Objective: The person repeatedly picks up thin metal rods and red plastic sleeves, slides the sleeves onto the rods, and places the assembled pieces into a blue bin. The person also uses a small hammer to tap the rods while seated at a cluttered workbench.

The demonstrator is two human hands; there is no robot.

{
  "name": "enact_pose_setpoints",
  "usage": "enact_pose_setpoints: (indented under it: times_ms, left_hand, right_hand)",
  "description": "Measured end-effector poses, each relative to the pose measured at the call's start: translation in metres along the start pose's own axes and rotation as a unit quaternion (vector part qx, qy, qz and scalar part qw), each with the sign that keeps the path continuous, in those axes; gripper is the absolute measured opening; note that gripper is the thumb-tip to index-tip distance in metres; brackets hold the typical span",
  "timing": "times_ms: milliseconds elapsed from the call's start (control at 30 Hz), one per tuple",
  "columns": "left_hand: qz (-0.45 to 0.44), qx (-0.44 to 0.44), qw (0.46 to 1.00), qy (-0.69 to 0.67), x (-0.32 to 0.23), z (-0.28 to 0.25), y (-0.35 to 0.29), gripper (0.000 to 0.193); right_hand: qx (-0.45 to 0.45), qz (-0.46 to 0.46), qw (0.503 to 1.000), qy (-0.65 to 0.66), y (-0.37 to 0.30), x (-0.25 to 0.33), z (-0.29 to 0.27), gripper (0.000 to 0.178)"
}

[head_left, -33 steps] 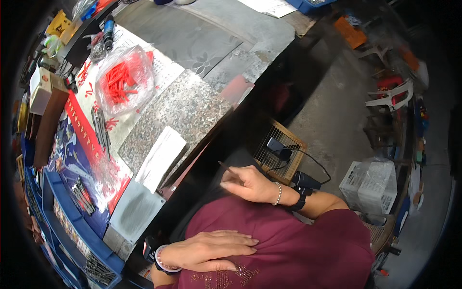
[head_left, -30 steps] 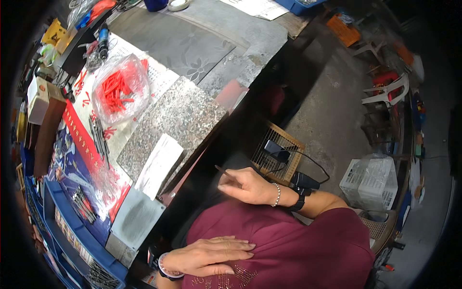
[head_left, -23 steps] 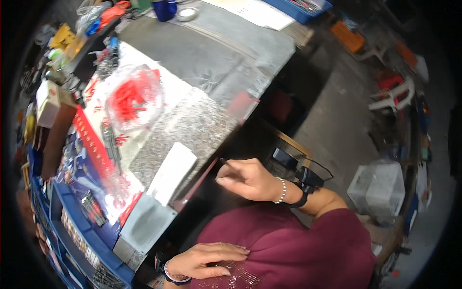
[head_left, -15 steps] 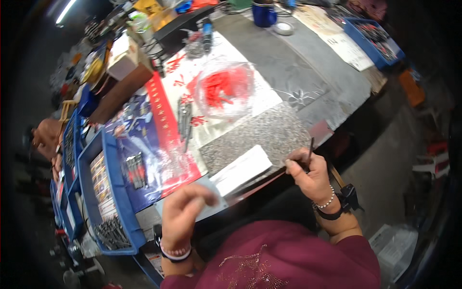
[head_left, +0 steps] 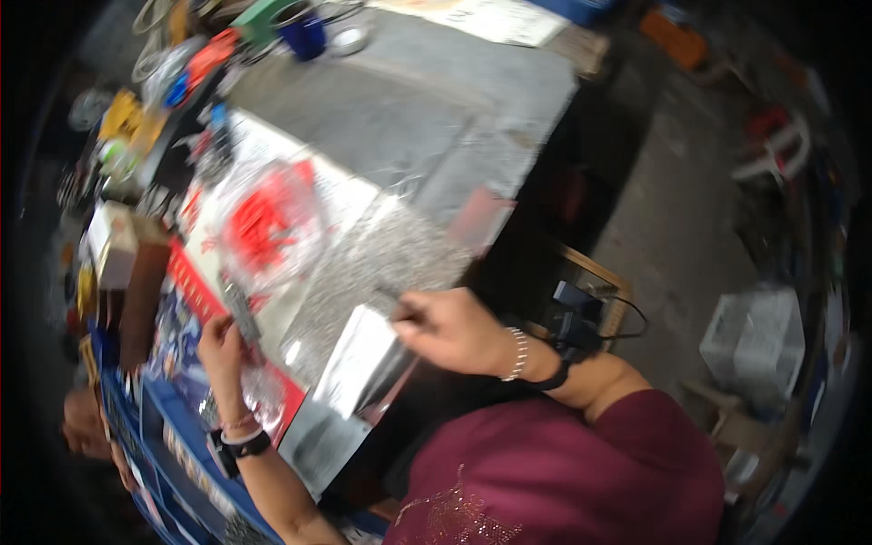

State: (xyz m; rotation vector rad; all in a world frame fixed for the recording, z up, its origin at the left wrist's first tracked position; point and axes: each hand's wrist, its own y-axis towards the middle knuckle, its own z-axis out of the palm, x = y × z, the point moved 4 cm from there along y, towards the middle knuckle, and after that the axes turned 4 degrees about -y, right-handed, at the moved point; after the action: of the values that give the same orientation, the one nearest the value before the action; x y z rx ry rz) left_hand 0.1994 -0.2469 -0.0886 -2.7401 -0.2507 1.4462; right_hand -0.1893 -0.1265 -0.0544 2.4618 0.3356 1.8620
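My right hand (head_left: 454,331) is closed with its fingers pinched round a thin dark rod (head_left: 389,292), which pokes out past the fingertips above the stone slab. Its far end is smeared by motion. My left hand (head_left: 221,350) reaches over the left of the table, fingers loosely bent and nothing visible in them. Just beyond those fingertips lie several grey metal pieces (head_left: 241,309). A white paper-covered block (head_left: 354,359) stands at the near edge of a speckled grey stone slab (head_left: 363,263). Past the slab sits a clear plastic bag of red pieces (head_left: 263,227).
Blue bins (head_left: 163,431) line the left side, near a brown box (head_left: 143,304). A blue mug (head_left: 300,32) and a tape roll (head_left: 349,40) stand at the far side. A clear plastic box (head_left: 754,341) is on the floor at right.
The view has turned, so the table appears shifted left. My left hand has moved forward to the grey metal pieces. My right hand has come in over the slab's near edge, still holding the rod.
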Motion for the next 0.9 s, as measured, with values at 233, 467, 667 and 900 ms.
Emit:
enact_pose_setpoints:
  times_ms: [233,467,667,900]
  left_hand:
    - [0.043,-0.044,0.990,0.128,0.011,-0.009,0.015,0.030]
    - [0.007,-0.053,0.995,0.087,-0.019,-0.018,-0.013,0.037]
    - [0.072,-0.108,0.982,-0.139,-0.087,-0.009,-0.121,0.037]
    - [0.033,0.019,0.962,-0.271,-0.133,0.057,-0.226,0.050]
  right_hand:
    - [-0.007,-0.025,1.000,0.012,0.000,0.004,-0.002,0.018]
    - [-0.026,-0.039,0.999,0.017,0.001,0.003,-0.001,0.017]
    - [-0.033,-0.028,0.999,0.004,0.001,0.005,0.000,0.017]
    - [0.076,0.076,0.942,0.317,-0.016,0.039,0.013,0.033]
